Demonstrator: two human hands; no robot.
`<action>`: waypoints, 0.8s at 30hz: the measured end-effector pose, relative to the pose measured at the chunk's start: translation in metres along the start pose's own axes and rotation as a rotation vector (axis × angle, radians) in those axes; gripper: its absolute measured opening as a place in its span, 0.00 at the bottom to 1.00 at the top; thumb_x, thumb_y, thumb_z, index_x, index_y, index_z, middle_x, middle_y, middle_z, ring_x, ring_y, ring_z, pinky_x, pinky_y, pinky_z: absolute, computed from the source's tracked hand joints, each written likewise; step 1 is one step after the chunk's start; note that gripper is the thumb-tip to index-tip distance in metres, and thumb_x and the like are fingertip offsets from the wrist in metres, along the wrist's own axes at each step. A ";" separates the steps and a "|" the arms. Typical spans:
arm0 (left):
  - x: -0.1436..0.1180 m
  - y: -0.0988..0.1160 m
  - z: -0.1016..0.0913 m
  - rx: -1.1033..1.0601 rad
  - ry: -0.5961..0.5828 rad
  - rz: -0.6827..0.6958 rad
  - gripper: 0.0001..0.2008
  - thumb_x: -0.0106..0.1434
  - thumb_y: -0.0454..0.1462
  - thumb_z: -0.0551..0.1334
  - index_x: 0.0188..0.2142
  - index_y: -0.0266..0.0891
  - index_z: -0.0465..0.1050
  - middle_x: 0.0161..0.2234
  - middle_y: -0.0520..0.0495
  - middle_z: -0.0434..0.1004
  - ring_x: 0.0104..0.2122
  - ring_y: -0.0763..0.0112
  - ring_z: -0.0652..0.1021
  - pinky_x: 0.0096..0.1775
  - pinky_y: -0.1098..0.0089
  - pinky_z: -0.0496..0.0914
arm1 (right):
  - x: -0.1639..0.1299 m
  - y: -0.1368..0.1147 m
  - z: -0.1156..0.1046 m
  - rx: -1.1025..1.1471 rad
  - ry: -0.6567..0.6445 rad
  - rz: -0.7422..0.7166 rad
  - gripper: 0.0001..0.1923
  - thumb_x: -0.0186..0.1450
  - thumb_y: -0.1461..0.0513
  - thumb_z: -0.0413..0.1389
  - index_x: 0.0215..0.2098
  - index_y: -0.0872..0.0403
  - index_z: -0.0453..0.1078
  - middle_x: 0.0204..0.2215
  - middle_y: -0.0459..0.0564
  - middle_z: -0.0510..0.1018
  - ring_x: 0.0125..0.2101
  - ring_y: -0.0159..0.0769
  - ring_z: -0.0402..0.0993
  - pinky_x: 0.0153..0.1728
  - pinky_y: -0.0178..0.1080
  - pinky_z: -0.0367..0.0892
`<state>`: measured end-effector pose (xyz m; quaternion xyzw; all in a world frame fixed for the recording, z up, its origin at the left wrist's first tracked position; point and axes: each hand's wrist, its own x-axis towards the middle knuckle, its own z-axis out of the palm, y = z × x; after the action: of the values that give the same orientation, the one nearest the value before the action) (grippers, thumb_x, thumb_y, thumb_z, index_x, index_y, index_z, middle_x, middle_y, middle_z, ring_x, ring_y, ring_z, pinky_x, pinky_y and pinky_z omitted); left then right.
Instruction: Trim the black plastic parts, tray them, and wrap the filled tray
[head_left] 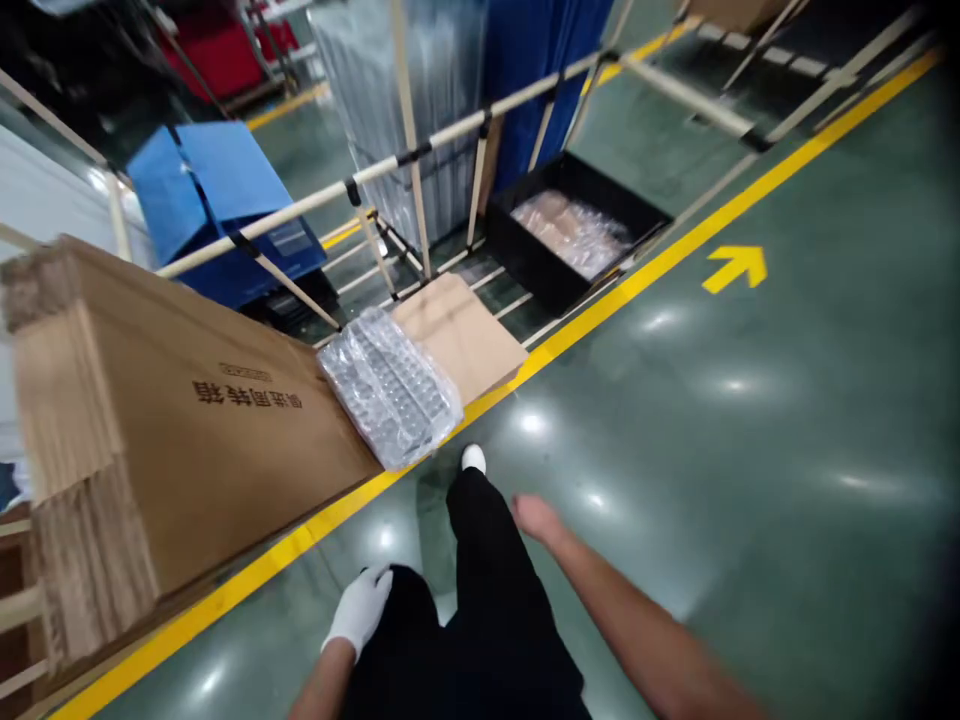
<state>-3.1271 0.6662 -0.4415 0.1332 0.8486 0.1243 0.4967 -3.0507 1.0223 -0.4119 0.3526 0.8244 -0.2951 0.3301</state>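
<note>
My left hand [360, 609], in a white glove, hangs beside my black-trousered thigh with its fingers loosely extended. Nothing shows in it. My right hand [535, 518] is bare and hangs out in front of my right side. Its fingers look curled in, slightly blurred, with no object visible in them. Ahead of both hands, a bundle wrapped in bubble wrap [394, 388] lies by the yellow floor line. Next to it are flat brown cardboard pieces [459, 335]. Neither hand touches these things.
Flattened cardboard boxes [225, 430] stand stacked on the left. A beige tube rack [457, 128] runs behind the bundle. Beyond are a black bin [525, 250] with plastic-wrapped contents and a blue box [225, 200]. A yellow line [585, 335] and arrow [739, 267] mark the green floor.
</note>
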 end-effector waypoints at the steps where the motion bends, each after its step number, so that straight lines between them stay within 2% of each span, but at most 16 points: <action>1: 0.017 0.013 -0.006 0.021 -0.007 0.001 0.15 0.73 0.43 0.63 0.54 0.39 0.76 0.55 0.41 0.80 0.53 0.58 0.81 0.56 0.51 0.76 | 0.042 -0.015 -0.009 -0.070 -0.036 -0.037 0.20 0.76 0.51 0.57 0.54 0.58 0.76 0.53 0.56 0.79 0.46 0.40 0.80 0.53 0.49 0.76; 2: 0.036 0.025 -0.014 0.046 -0.003 0.012 0.16 0.74 0.43 0.63 0.56 0.39 0.75 0.57 0.40 0.78 0.54 0.57 0.80 0.57 0.49 0.76 | 0.080 -0.031 -0.012 -0.142 -0.068 -0.086 0.18 0.75 0.52 0.59 0.55 0.57 0.75 0.54 0.56 0.78 0.49 0.42 0.79 0.53 0.51 0.76; 4: 0.083 0.045 -0.031 0.111 0.031 0.060 0.19 0.74 0.42 0.62 0.61 0.40 0.71 0.63 0.38 0.73 0.60 0.54 0.76 0.61 0.46 0.73 | 0.144 -0.064 -0.002 -0.259 -0.128 -0.217 0.18 0.74 0.55 0.62 0.58 0.55 0.72 0.57 0.56 0.77 0.54 0.47 0.77 0.54 0.55 0.75; 7: 0.172 0.066 -0.049 0.232 0.059 0.207 0.26 0.74 0.41 0.62 0.69 0.44 0.63 0.73 0.37 0.58 0.68 0.47 0.66 0.66 0.41 0.65 | 0.211 -0.097 0.039 -0.375 -0.225 -0.410 0.19 0.74 0.56 0.61 0.59 0.55 0.72 0.60 0.57 0.74 0.57 0.49 0.74 0.57 0.57 0.73; 8: 0.204 0.071 -0.052 0.275 0.040 0.274 0.27 0.73 0.41 0.62 0.69 0.45 0.62 0.74 0.37 0.55 0.69 0.46 0.64 0.67 0.40 0.63 | 0.226 -0.102 0.054 -0.406 -0.255 -0.444 0.19 0.74 0.56 0.61 0.59 0.55 0.72 0.60 0.57 0.74 0.57 0.49 0.74 0.57 0.57 0.73; 10: 0.261 0.075 -0.052 0.359 -0.038 0.391 0.27 0.72 0.42 0.64 0.68 0.44 0.63 0.73 0.38 0.57 0.69 0.45 0.64 0.67 0.38 0.62 | 0.248 -0.098 0.079 -0.466 -0.301 -0.455 0.18 0.74 0.56 0.61 0.59 0.54 0.72 0.59 0.56 0.75 0.56 0.49 0.75 0.57 0.57 0.73; 12: 0.302 0.073 -0.048 0.441 -0.143 0.461 0.24 0.72 0.44 0.64 0.63 0.41 0.69 0.67 0.38 0.67 0.65 0.47 0.69 0.65 0.39 0.64 | 0.258 -0.085 0.092 -0.520 -0.341 -0.431 0.19 0.74 0.56 0.61 0.59 0.55 0.72 0.58 0.56 0.76 0.55 0.48 0.76 0.55 0.56 0.74; 13: 0.314 0.070 -0.046 0.481 -0.194 0.476 0.22 0.71 0.44 0.65 0.60 0.39 0.71 0.63 0.38 0.71 0.63 0.48 0.71 0.63 0.40 0.66 | 0.258 -0.077 0.093 -0.540 -0.361 -0.422 0.19 0.74 0.56 0.61 0.59 0.56 0.72 0.57 0.56 0.76 0.54 0.48 0.76 0.55 0.56 0.74; 15: 0.323 0.060 -0.046 0.557 -0.284 0.480 0.19 0.71 0.45 0.66 0.55 0.37 0.74 0.57 0.38 0.76 0.57 0.52 0.76 0.60 0.43 0.70 | 0.253 -0.066 0.091 -0.565 -0.403 -0.430 0.18 0.74 0.56 0.61 0.57 0.57 0.73 0.55 0.57 0.77 0.53 0.47 0.77 0.54 0.54 0.75; 17: 0.318 0.051 -0.051 0.622 -0.351 0.473 0.18 0.70 0.45 0.66 0.53 0.36 0.75 0.54 0.38 0.77 0.54 0.54 0.78 0.58 0.46 0.72 | 0.243 -0.068 0.085 -0.577 -0.431 -0.458 0.17 0.74 0.56 0.61 0.57 0.57 0.73 0.55 0.57 0.78 0.52 0.46 0.77 0.54 0.54 0.75; 20: 0.302 0.040 -0.066 0.700 -0.412 0.457 0.18 0.70 0.45 0.66 0.52 0.35 0.76 0.52 0.39 0.78 0.51 0.56 0.79 0.55 0.48 0.75 | 0.231 -0.091 0.082 -0.597 -0.442 -0.475 0.17 0.74 0.56 0.61 0.57 0.56 0.73 0.55 0.56 0.78 0.52 0.46 0.77 0.54 0.54 0.75; 24: 0.294 0.025 -0.087 0.781 -0.417 0.396 0.18 0.71 0.46 0.65 0.54 0.36 0.75 0.52 0.40 0.79 0.50 0.57 0.80 0.54 0.49 0.76 | 0.226 -0.124 0.092 -0.622 -0.413 -0.436 0.16 0.74 0.56 0.61 0.57 0.54 0.73 0.57 0.56 0.77 0.54 0.47 0.76 0.55 0.55 0.74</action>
<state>-3.3392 0.7852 -0.6301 0.4910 0.6724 -0.1407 0.5358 -3.2362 0.9722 -0.6061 -0.0125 0.8459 -0.1597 0.5088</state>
